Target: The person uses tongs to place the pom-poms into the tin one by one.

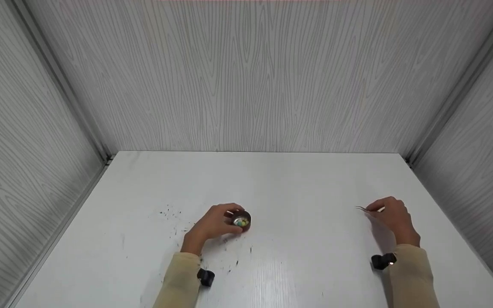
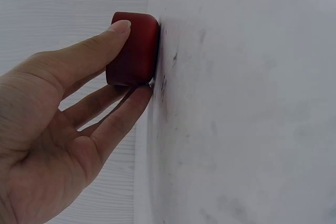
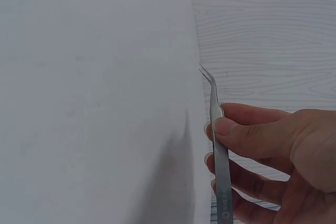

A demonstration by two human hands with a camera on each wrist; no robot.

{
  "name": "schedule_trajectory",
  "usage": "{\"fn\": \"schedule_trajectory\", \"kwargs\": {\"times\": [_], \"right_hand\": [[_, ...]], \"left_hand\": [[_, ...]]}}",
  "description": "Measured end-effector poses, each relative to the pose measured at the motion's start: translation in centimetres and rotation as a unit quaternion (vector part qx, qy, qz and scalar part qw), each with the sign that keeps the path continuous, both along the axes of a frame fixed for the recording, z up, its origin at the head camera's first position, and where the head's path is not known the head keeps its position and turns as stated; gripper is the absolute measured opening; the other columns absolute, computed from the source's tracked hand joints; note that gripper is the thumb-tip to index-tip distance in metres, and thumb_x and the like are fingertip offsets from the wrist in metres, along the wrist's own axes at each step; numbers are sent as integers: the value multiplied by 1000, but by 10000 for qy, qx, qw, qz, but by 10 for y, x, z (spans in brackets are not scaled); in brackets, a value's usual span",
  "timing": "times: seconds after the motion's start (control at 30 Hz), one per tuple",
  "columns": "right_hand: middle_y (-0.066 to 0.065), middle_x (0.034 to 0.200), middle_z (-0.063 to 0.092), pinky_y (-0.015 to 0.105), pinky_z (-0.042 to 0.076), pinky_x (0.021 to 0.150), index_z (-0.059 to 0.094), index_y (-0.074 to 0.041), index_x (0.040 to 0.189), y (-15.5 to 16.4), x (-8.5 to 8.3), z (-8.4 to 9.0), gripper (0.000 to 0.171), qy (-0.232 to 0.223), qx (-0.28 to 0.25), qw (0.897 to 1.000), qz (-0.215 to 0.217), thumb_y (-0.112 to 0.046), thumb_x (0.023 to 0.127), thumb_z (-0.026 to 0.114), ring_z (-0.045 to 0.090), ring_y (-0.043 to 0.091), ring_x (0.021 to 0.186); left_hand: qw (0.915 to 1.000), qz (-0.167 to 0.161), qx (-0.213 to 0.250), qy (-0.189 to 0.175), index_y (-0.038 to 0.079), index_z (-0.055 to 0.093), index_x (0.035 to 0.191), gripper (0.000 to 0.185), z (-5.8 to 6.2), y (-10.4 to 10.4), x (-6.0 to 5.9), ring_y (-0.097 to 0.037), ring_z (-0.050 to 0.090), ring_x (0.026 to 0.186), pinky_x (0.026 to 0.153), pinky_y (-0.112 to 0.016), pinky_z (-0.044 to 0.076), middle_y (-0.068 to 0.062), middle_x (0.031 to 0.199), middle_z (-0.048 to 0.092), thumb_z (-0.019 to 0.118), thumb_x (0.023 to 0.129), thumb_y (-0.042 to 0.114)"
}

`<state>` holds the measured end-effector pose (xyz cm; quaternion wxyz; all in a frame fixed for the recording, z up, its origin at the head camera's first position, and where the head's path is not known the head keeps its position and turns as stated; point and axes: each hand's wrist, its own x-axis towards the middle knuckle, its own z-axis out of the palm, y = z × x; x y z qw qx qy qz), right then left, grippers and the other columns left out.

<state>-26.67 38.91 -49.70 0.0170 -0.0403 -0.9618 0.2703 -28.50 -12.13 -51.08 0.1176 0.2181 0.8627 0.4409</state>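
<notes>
Between thumb and fingers, my left hand (image 1: pixel 215 221) grips a small round dark red container (image 2: pixel 135 49) at the table surface. From above, several small pieces (image 1: pixel 242 221) in yellow, green and blue tones show inside the container. Well to the right, my right hand (image 1: pixel 393 217) pinches metal tweezers (image 3: pixel 220 153) with a bent, fine tip. The two tips stand slightly apart with nothing between them. In the right wrist view the thumb presses one side of the tweezers and the fingers lie behind. The tweezers are held above the table.
The white table (image 1: pixel 298 184) carries dark specks and marks (image 1: pixel 170 212) around and left of the left hand. Grey wood-grain panels (image 1: pixel 246 77) enclose it at the back and both sides. Each sleeve bears a small black wrist camera (image 1: pixel 383 261).
</notes>
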Motion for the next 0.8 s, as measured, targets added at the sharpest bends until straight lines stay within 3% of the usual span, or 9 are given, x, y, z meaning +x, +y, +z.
{"fn": "schedule_trajectory", "kwargs": {"times": [0.1,0.63,0.8], "right_hand": [[25,114,74,40,54,73,78,0,109,0,-1,-1,18,-7,55,10000,65,-6,94,71,69,36,96],[23,112,74,31,49,67,80,-4,107,8,0,-6,17,-9,120,9999,-101,-10,93,73,68,33,92],[25,114,73,35,52,70,80,-3,107,9,1,-6,17,-101,58,9999,-106,-10,93,74,68,34,94]], "left_hand": [[10000,1,34,-24,11,64,135,51,1,0,0,-41,63,127,105,-53,55,-16,135,66,83,88,13],[9999,34,-91,122,13,64,135,52,-1,-1,-1,-39,64,125,106,-55,54,-15,134,67,84,87,15],[9999,36,-92,112,12,64,135,52,0,-1,-1,-39,64,125,106,-54,55,-15,134,67,84,87,15]]}}
